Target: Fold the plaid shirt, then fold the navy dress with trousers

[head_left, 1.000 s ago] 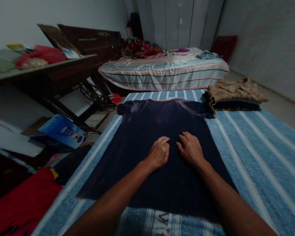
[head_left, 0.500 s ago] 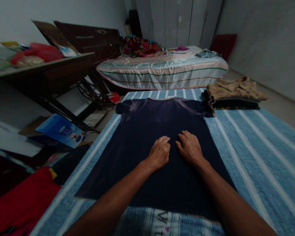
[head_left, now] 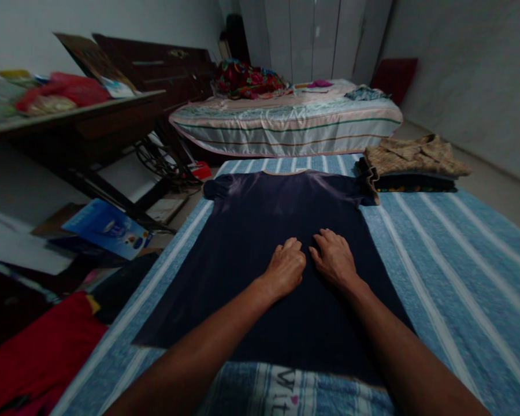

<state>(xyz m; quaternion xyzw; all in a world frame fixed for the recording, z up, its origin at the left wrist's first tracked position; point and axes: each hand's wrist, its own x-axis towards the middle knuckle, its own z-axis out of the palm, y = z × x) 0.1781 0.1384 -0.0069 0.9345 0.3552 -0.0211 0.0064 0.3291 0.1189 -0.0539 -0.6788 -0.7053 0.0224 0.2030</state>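
A dark navy short-sleeved shirt lies spread flat, its neckline at the far end and its hem towards me. My left hand rests on the middle of the shirt, fingers loosely bent and their tips partly hidden, with no cloth seen gathered in them. Just right of it, my right hand lies palm down on the same cloth, fingers spread a little. A small gap separates the two hands.
Blue and white striped cloth covers the surface under the shirt. Folded clothes are stacked at the far right. A table with a sewing machine's wheel below and a blue box stand left. Behind is a bed.
My left hand has slid slightly right towards my right hand, its fingers more bent. My right hand and the shirt stay nearly the same.
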